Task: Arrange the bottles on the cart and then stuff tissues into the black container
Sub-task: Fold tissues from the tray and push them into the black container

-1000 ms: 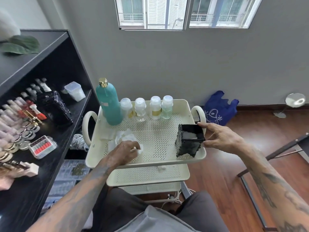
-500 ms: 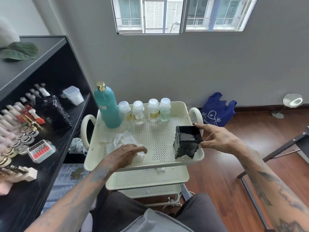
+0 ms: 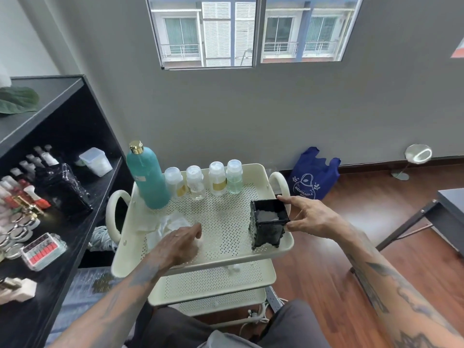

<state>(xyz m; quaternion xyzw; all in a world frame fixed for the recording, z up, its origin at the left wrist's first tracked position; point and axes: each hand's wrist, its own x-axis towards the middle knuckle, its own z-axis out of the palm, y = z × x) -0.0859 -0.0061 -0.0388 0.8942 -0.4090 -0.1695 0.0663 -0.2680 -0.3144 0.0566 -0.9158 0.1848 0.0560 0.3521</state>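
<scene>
On the cream cart's (image 3: 130,259) perforated top tray, the black container (image 3: 267,226) stands upright at about 3 o'clock, near the right rim, with white tissue showing inside its open mouth. The right hand (image 3: 311,217) holds it, its grip pinching the container's right wall between thumb and fingers at the top edge. The left hand (image 3: 179,243) rests at about 8 o'clock on the tray, on the loose white tissues (image 3: 168,226); whether its grip pinches a tissue or only presses on the pile cannot be told. Along the tray's 12 o'clock rim the bottles stand in a row: a tall teal bottle (image 3: 148,177) with a gold cap at the left end, then four small clear bottles (image 3: 195,182) beside it. A black shelf (image 3: 75,136) of cosmetics stands at 9 o'clock of the cart, and a blue bag (image 3: 313,174) lies on the floor at 2 o'clock.
</scene>
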